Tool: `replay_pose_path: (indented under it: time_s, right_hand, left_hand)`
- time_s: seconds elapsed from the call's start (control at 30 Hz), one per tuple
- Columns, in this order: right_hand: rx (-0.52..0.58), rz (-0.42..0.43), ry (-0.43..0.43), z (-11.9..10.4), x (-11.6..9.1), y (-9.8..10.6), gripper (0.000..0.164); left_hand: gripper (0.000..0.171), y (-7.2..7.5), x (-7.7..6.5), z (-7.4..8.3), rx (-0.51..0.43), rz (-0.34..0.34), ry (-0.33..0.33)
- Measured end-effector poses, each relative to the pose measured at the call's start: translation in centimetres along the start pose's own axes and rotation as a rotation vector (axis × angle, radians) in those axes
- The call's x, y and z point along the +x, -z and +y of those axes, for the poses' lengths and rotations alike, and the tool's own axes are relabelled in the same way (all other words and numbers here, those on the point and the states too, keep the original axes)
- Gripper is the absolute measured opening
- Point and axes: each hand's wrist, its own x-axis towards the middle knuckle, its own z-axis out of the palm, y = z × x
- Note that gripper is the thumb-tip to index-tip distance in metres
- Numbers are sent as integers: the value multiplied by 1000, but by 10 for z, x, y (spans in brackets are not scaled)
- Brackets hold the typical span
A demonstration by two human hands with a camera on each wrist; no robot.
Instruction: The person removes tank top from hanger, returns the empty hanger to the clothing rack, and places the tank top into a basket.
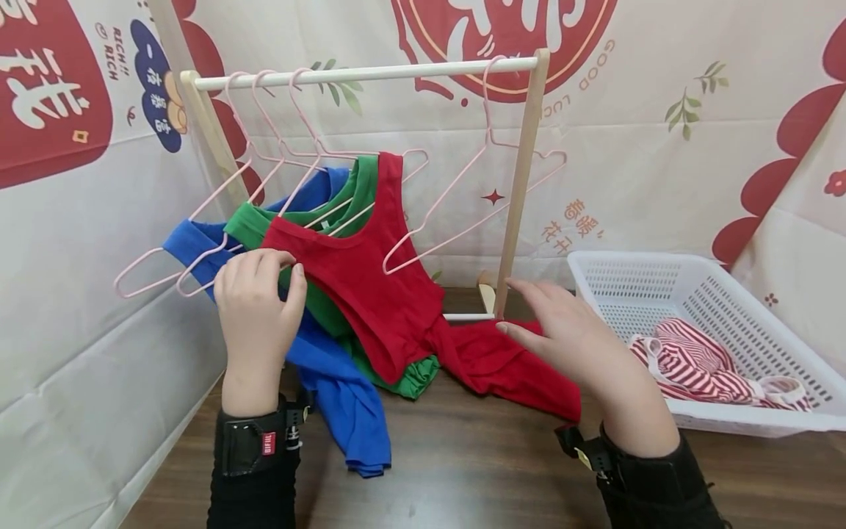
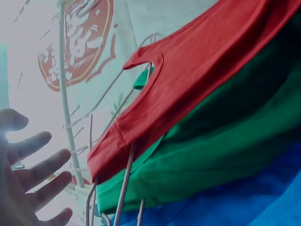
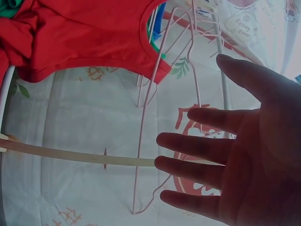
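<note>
A red tank top (image 1: pixel 370 272), a green one (image 1: pixel 247 224) and a blue one (image 1: pixel 188 239) hang on pink wire hangers, overlapping, at the left of a small rack. My left hand (image 1: pixel 258 316) is in front of the red top's left shoulder in the head view; the left wrist view shows its fingers (image 2: pixel 44 160) spread and holding nothing. To the right of the garments, my right hand (image 1: pixel 575 330) hovers by the rack's right post, fingers (image 3: pixel 193 172) extended, nothing in them. A bare pink hanger (image 1: pixel 439 257) hangs near that post.
The rack's white rail (image 1: pixel 396 72) runs between wooden posts (image 1: pixel 522 169). At the right, a white plastic basket (image 1: pixel 780 316) holds red-and-white striped cloth (image 1: pixel 700 360). Sleeves or hems of the blue and red garments lie on the brown table (image 1: pixel 449 470). Printed fabric stands behind.
</note>
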Motion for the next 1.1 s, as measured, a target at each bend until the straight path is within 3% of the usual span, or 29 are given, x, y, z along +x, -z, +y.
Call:
replay_pose_path:
  time_s: [0.3, 0.5, 0.73, 0.87, 1.1]
  right_hand:
    - [-2, 11, 4, 2, -4, 1, 68]
    - [1, 4, 8, 0, -4, 2, 68]
    - [2, -9, -3, 0, -4, 2, 68]
    - [-10, -19, 4, -2, -4, 0, 67]
    - [-63, -31, 25, -6, -2, -6, 64]
  left_hand:
    - [31, 0, -1, -7, 9, 41, 113]
    - [35, 3, -5, -11, 92, -39, 265]
    - [38, 4, -4, -11, 137, -131, 348]
    - [42, 3, -4, -10, 162, -181, 380]
    - [39, 0, -5, -9, 160, -205, 373]
